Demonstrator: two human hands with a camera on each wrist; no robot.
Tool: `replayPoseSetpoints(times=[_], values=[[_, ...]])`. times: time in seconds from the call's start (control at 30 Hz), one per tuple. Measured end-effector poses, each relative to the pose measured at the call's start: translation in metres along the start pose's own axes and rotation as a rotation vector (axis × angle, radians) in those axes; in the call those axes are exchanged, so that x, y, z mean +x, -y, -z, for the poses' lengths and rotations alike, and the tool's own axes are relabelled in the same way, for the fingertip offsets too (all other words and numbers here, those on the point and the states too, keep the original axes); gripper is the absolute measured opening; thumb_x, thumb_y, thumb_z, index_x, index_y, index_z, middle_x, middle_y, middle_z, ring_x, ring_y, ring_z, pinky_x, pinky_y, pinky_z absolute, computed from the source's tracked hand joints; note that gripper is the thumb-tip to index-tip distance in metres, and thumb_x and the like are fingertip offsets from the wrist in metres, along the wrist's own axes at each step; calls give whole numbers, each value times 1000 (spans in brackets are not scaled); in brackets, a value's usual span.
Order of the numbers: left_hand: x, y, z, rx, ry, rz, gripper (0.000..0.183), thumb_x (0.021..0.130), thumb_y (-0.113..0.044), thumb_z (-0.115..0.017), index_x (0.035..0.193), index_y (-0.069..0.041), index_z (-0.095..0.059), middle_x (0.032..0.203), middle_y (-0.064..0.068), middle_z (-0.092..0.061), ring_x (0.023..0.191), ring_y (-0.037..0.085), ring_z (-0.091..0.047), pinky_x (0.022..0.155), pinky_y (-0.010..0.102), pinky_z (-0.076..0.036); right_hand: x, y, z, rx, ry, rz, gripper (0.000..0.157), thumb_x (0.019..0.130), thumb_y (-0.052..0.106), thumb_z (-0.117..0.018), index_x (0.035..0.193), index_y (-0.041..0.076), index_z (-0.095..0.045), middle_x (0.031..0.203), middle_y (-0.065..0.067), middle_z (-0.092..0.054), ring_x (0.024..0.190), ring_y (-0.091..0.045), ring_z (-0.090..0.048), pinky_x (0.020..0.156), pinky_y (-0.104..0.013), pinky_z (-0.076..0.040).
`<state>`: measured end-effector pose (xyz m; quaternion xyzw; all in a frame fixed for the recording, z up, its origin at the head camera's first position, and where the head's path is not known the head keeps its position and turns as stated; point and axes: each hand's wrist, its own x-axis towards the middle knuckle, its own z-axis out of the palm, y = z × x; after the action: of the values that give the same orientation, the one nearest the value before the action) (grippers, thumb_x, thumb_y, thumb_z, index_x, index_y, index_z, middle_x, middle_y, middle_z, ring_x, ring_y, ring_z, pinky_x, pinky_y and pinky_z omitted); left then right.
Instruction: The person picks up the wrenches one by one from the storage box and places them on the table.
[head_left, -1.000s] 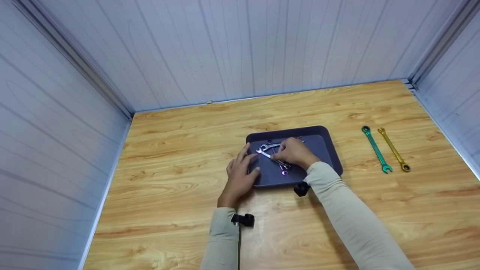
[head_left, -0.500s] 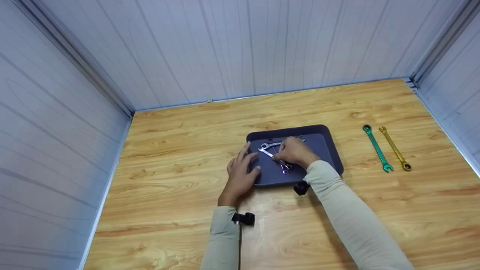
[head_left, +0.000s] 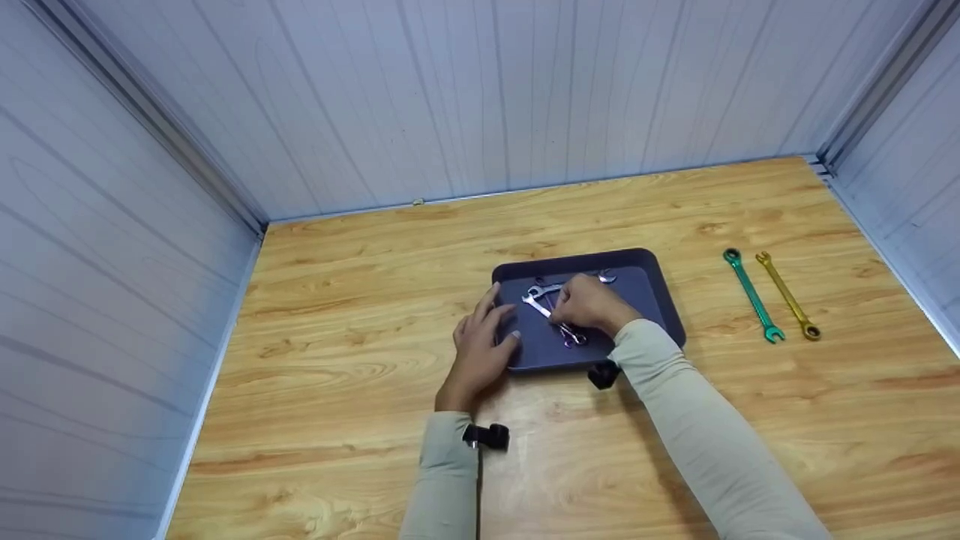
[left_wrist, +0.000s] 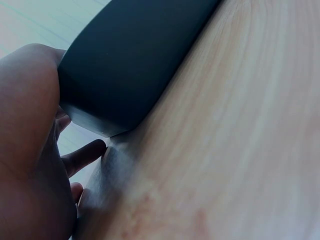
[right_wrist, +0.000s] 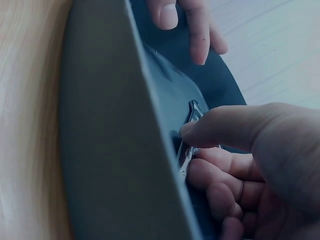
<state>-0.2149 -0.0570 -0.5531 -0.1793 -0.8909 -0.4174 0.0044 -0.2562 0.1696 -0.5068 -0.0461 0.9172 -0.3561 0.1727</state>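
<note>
A dark grey tray (head_left: 664,300) lies on the table, with several wrenches in it. My right hand (head_left: 592,304) reaches over its middle and pinches a silver combination wrench (head_left: 536,304) between thumb and fingers. That wrench slants across the tray floor. Behind it lies another silver wrench (head_left: 546,289), partly hidden by the hand. A smaller purplish wrench (head_left: 568,343) shows beneath the held one. My left hand (head_left: 480,352) holds the tray's left wall. Its thumb (right_wrist: 169,17) and some fingers hang over the rim, while other fingers stay outside, low against the wall, in the left wrist view.
A green ratcheting wrench (head_left: 752,295) and a gold one (head_left: 787,295) lie side by side on the wood-grain table (head_left: 337,337), right of the tray. Pale panelled walls (head_left: 465,97) enclose the table at the back and both sides.
The pinched silver wrench has shifted slightly right in the tray. The silver wrench behind has also moved a little right, showing more of its far end. My left hand stays in place.
</note>
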Motion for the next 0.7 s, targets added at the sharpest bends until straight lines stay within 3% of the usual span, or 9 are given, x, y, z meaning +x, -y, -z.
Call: replayPoseSetpoints(times=[0.43, 0.7], values=[[0, 0, 0, 2, 5, 2, 45, 94, -26, -63, 137, -15, -60, 165, -6, -21, 147, 16, -27, 115, 54, -8, -3, 3, 1, 3, 21, -18, 8, 74, 9, -77, 70, 10, -69, 67, 4, -61, 63, -12, -55, 57, -27, -43], [0, 0, 0, -3, -2, -5, 44, 94, -25, -63, 137, -14, -60, 165, -7, -20, 148, 17, -26, 116, 54, -7, -1, 5, -1, 15, 23, -18, 13, 73, 5, -75, 63, 9, -66, 61, 4, -57, 59, -12, -53, 54, -26, -42]])
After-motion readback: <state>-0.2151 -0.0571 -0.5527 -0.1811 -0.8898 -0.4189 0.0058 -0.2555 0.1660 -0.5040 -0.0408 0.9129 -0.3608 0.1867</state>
